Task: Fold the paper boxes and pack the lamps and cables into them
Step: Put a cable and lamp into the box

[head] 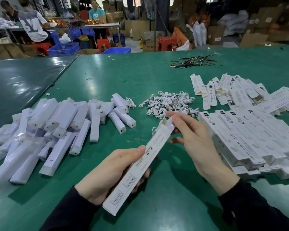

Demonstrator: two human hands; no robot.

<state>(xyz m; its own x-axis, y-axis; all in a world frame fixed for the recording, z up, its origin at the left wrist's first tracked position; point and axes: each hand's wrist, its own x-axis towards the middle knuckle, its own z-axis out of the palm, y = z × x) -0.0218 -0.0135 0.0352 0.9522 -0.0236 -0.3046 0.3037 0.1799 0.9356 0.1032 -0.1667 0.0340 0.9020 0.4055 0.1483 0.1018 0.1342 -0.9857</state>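
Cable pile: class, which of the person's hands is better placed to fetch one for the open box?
Probably the right hand: it pinches the lamp at the open box mouth, just before the cable pile. The left hand grips the box, so it is occupied.

Legible text is minimal. Large "LV" letters appear on the back of a white shirt (34, 25) worn by a seated person beyond the table's far left corner. Print on the paper boxes (240, 130) along the right edge is too blurred to read.
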